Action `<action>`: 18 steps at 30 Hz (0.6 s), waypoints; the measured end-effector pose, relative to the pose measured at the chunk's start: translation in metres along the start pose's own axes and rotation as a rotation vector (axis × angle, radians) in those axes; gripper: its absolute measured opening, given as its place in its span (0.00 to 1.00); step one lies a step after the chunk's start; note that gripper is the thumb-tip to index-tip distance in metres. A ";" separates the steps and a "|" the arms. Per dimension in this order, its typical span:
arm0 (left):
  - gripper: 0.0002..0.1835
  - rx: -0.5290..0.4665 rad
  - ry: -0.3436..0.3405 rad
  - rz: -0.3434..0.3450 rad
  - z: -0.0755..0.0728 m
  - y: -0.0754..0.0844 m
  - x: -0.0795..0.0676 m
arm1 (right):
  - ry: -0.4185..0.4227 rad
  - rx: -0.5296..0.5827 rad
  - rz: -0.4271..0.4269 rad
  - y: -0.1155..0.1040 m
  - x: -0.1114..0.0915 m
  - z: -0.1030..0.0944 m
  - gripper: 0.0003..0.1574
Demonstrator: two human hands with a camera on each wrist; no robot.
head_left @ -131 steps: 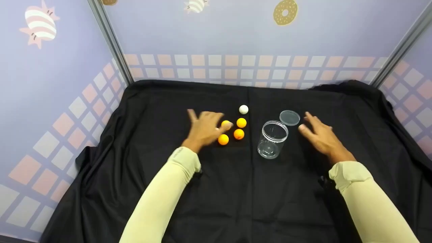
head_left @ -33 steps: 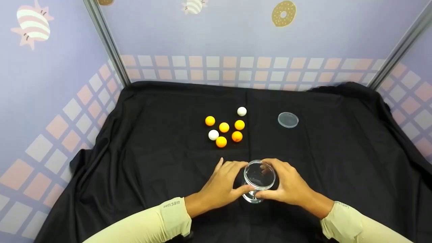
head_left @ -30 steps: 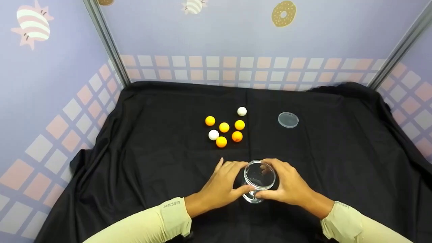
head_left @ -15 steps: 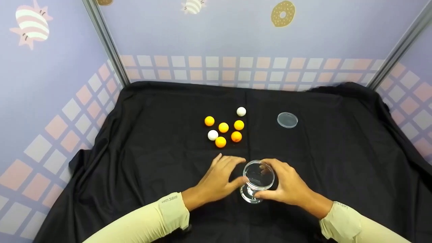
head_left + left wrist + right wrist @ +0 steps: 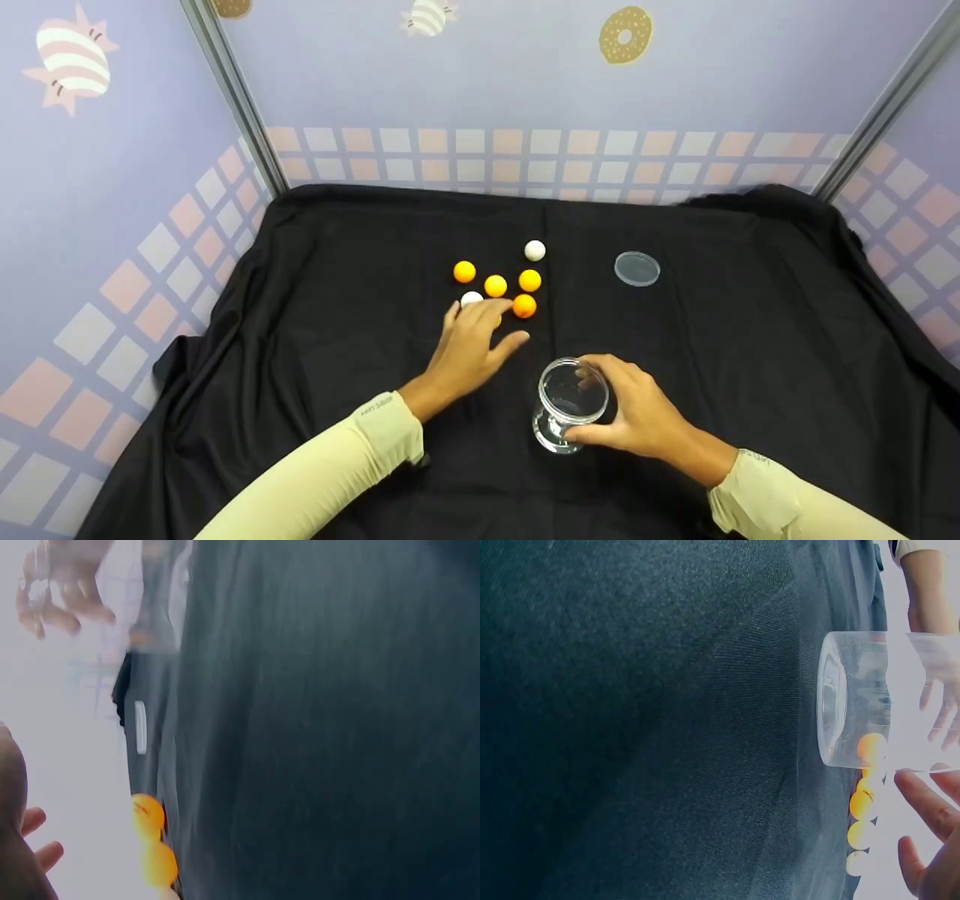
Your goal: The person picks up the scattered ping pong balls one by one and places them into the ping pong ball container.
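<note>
My right hand (image 5: 643, 409) grips the rim of a clear plastic jar (image 5: 553, 431), thumb on the near side and fingers at the far side. The jar stands upright with its mouth uncovered. My left hand (image 5: 466, 341) is over the near side of a group of table tennis balls, fingers extended and thumb apart. Its fingers partly hide a white ball (image 5: 471, 298) and an orange ball (image 5: 498, 321). An orange ball (image 5: 524, 306) lies just beyond the fingertips. In the left wrist view, orange balls (image 5: 160, 865) appear below the fingers; no grasp shows.
Farther back lie orange balls (image 5: 464, 271), (image 5: 495, 286) and an orange ball (image 5: 529, 280), with a white ball (image 5: 535, 250) behind them. A clear round lid (image 5: 637, 268) lies flat at the back right. Black cloth (image 5: 360, 300) covers the table; patterned panels (image 5: 450, 82) enclose it.
Earlier, the jar was brought nearer and held by both hands. My left hand has since let go and moved forward-left to the balls. The right hand stays on the jar.
</note>
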State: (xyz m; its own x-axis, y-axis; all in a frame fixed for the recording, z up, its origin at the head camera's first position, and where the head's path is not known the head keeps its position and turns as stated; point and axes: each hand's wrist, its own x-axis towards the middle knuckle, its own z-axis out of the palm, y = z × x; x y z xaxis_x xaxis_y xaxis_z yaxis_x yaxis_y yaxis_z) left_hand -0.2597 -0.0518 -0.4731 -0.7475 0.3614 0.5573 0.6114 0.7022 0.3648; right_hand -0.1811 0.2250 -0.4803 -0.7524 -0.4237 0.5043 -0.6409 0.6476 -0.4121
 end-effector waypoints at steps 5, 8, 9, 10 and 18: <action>0.30 0.098 0.009 -0.024 0.008 -0.014 0.010 | 0.005 0.002 -0.012 0.001 0.000 0.001 0.58; 0.31 0.146 -0.006 -0.037 0.013 -0.022 0.014 | -0.007 0.010 -0.006 0.000 0.000 0.001 0.59; 0.30 0.163 -0.011 -0.041 0.015 -0.025 0.015 | -0.008 0.013 -0.003 0.000 0.000 0.001 0.59; 0.30 0.172 -0.015 -0.044 0.016 -0.027 0.016 | -0.011 0.018 0.003 0.000 0.000 0.001 0.59; 0.33 0.253 -0.066 -0.064 0.026 -0.043 0.022 | -0.004 0.015 0.006 0.000 0.001 0.000 0.59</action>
State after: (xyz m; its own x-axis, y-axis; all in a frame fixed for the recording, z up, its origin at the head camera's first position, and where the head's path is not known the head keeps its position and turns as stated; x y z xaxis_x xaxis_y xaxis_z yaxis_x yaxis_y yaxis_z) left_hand -0.3087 -0.0583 -0.4957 -0.8031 0.3446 0.4860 0.4843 0.8528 0.1955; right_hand -0.1814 0.2241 -0.4800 -0.7567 -0.4228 0.4986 -0.6388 0.6404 -0.4264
